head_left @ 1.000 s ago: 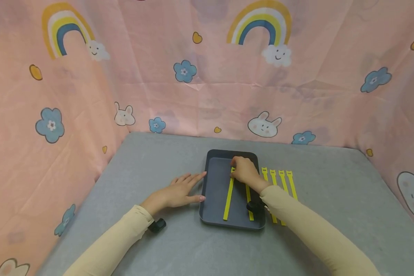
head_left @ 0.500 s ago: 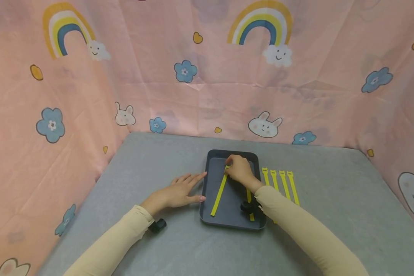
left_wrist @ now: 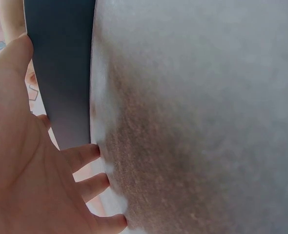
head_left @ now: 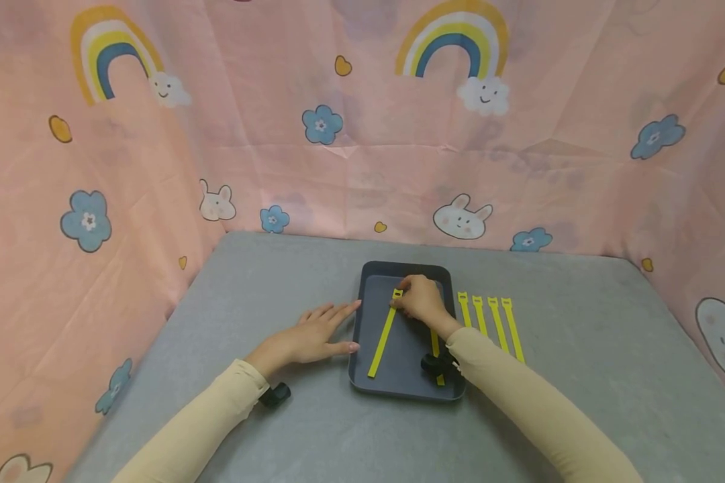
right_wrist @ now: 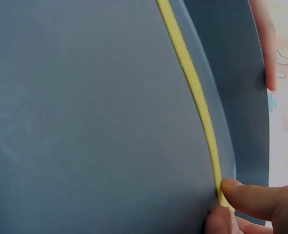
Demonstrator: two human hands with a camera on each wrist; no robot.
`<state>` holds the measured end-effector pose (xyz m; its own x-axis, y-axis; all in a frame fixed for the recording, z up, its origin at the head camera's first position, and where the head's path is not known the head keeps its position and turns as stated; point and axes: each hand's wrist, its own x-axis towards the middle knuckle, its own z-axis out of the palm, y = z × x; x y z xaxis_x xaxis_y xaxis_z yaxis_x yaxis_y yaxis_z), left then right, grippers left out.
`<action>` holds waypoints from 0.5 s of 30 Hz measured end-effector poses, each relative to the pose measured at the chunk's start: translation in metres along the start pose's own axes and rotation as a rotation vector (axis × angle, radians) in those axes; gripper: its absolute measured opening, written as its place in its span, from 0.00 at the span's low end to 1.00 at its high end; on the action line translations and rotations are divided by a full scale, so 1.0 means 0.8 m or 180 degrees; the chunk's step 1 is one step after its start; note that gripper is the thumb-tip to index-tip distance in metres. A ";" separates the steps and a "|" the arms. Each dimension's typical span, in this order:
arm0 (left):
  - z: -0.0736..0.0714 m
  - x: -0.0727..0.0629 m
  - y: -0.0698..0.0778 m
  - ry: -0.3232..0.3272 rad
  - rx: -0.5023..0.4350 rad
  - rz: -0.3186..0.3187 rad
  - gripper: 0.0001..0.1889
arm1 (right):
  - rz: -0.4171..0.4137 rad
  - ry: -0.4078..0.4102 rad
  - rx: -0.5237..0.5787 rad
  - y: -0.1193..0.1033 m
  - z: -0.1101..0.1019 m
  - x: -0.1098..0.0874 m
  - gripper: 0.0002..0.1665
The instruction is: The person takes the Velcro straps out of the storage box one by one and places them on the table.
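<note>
Two in, four to the side

Inside the dark grey, shallow rectangular tray with rounded corners (head_left: 405, 355) are two strips: a flat yellow strip with a slotted head (head_left: 382, 342), in the grasp, and a matching second yellow strip (head_left: 435, 342) along the right side, partly hidden by the right wrist. Outside, on the grey tabletop (head_left: 580, 335), four more slotted yellow strips (head_left: 499, 323) lie in a row just beside the tray's right wall. I judge the laying-out to be roughly a third along: one strip looks placed, one is being set, and the outer four seem to be what is left. The right hand (head_left: 423, 300), over the far part of the tray, pinches the first strip between thumb and finger just below its head; the rest slants toward the near left corner, though whether its tail fully touches the floor I cannot tell. The left hand (head_left: 305, 339) is spread, thumb and fingertip at the tray's left wall, holding no strip; the pinched strip lies between the two hands, across the wall from the left one
</note>
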<state>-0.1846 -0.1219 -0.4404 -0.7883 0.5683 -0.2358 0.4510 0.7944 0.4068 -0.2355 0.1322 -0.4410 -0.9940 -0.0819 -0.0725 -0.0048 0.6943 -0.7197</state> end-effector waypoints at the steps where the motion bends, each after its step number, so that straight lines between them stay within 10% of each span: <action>1: 0.000 0.000 0.000 0.0001 0.0001 0.0002 0.45 | 0.0004 0.0014 0.0014 0.000 0.001 0.000 0.25; 15: 0.001 0.001 0.001 0.0006 0.0011 -0.0023 0.45 | -0.0125 0.0112 -0.0013 0.005 0.008 0.006 0.21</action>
<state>-0.1849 -0.1207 -0.4409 -0.7924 0.5622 -0.2369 0.4468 0.7992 0.4020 -0.2397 0.1300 -0.4489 -0.9963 -0.0840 -0.0197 -0.0443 0.6939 -0.7187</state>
